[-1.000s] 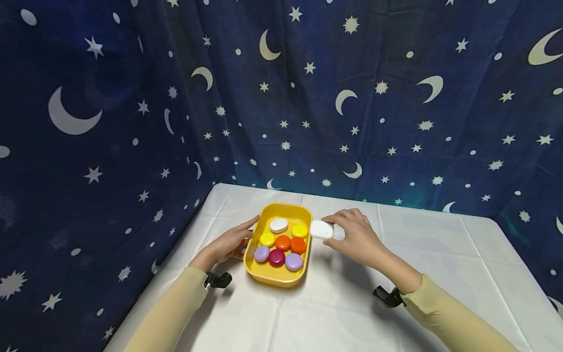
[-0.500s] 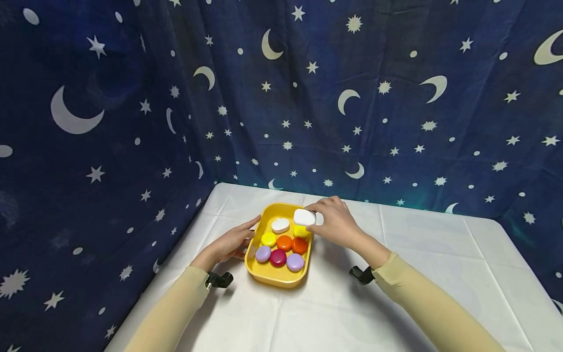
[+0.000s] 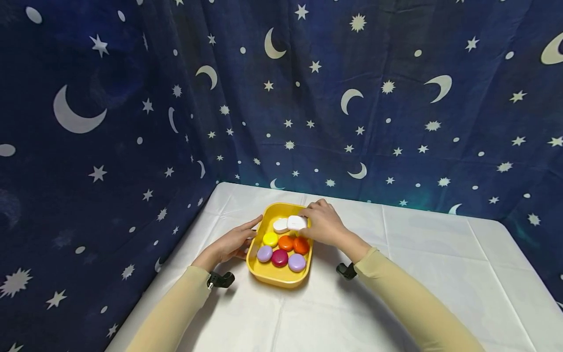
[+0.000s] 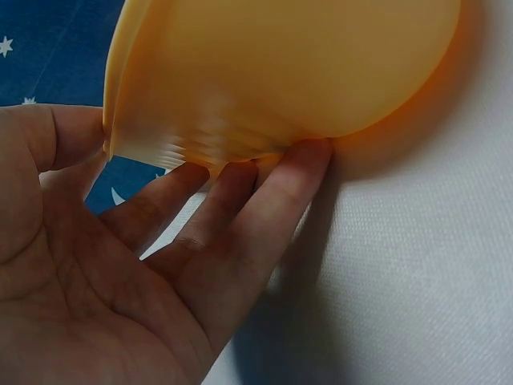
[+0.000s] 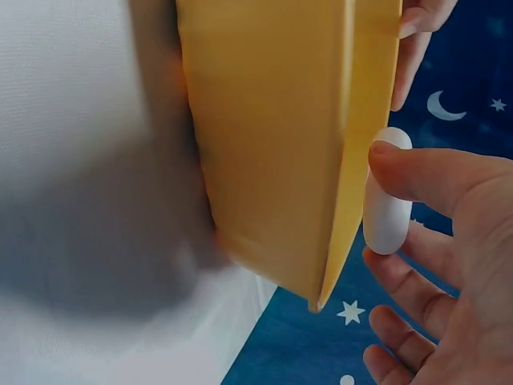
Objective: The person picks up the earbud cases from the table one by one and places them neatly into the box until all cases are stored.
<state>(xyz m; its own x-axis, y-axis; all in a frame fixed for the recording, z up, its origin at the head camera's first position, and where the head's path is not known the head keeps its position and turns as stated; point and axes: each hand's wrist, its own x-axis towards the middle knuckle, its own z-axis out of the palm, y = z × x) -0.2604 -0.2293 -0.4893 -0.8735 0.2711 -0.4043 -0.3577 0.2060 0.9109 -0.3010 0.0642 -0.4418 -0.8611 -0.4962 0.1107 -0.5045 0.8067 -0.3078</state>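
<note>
A white rounded plastic case (image 3: pixel 296 222) is pinched between thumb and fingers of the right hand (image 3: pixel 323 226), held over the far end of the yellow oblong plastic tray (image 3: pixel 278 276). Just beside it lies another white case (image 3: pixel 280 225); nearer sit yellow (image 3: pixel 270 239), orange (image 3: pixel 286 242), purple (image 3: pixel 264 253) and crimson (image 3: pixel 279 257) round cases. The left hand (image 3: pixel 228 246) rests flat-fingered against the tray's left wall on the white tablecloth (image 3: pixel 396 274).

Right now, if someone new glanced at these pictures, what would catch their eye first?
The yellow tray of colourful round pieces, near the left of the white tablecloth. The right hand holds a white piece over the tray's far end, pinched between thumb and fingers, while the left hand rests against the tray's left side. Behind hangs a dark blue curtain printed with moons and stars.
</note>
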